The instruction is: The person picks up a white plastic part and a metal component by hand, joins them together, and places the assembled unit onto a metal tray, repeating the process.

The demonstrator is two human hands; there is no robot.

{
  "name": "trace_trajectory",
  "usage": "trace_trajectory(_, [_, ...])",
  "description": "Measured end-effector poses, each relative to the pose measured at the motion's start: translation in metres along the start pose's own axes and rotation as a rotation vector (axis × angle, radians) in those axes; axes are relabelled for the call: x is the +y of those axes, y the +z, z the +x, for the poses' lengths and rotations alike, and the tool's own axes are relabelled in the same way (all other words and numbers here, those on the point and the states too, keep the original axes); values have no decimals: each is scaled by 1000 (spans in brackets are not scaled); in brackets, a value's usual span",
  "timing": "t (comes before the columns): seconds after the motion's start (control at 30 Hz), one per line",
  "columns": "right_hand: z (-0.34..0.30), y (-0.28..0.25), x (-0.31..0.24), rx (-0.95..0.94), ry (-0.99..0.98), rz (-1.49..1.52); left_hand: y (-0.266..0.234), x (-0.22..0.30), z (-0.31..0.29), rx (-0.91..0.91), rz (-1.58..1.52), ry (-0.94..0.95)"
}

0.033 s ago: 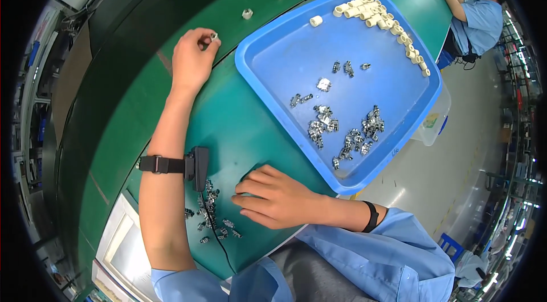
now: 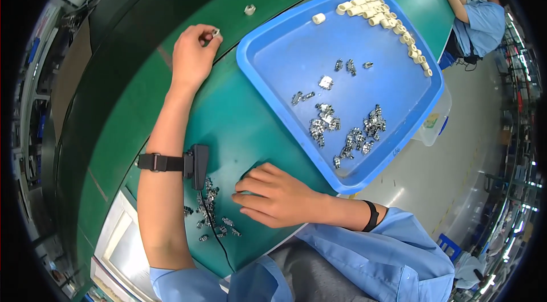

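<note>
My left hand [image 2: 191, 54] is stretched out to the edge of the dark green belt, fingertips pinched on a small white-and-metal part [image 2: 215, 33]. My right hand [image 2: 273, 194] lies flat on the green table, fingers spread toward a loose heap of small metal clips [image 2: 213, 214] and holding nothing. A big blue tray [image 2: 273, 68] sits just right of both hands. It holds scattered metal clips [image 2: 342, 128] and a row of white plastic sleeves [image 2: 387, 17] along its far rim.
A black wrist strap with a box and cord [image 2: 191, 164] sits on my left forearm. Two small white parts [image 2: 249, 10] ride on the dark belt beyond. Another person in a blue shirt [image 2: 481, 14] works at the top right. A clear bin [image 2: 433, 122] hangs beside the tray.
</note>
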State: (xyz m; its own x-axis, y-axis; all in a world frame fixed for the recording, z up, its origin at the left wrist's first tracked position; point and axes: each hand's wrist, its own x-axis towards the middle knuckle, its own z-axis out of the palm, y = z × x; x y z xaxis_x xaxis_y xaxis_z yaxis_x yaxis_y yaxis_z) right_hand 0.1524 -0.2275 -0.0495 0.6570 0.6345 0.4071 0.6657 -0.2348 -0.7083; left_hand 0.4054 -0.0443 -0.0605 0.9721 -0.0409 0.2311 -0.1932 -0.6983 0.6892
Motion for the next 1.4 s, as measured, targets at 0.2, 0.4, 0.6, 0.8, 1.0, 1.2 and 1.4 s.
trace_trajectory(0.2, [4,-4,-1,-15,16,-19,-88,28,-53,123,24,242])
trace_trajectory(0.4, [27,-3,-20,-143,129,-244,-238,66,-216,243,-6,-115])
trace_trajectory(0.6, [62,26,-13,-182,-13,-416,-334,32,-427,605,238,-403])
trace_trajectory(0.8, [73,24,-26,-218,-66,-281,-355,-19,-610,759,610,-857])
trace_trajectory(1.0, [72,16,-23,-243,128,-195,-329,-35,-686,717,1119,-1052])
trace_trajectory(1.2, [66,18,-16,-205,165,-241,-332,-51,-702,630,1249,-1102])
trace_trajectory(1.4, [62,19,-27,-140,269,-278,-336,-64,-682,512,1299,-1240])
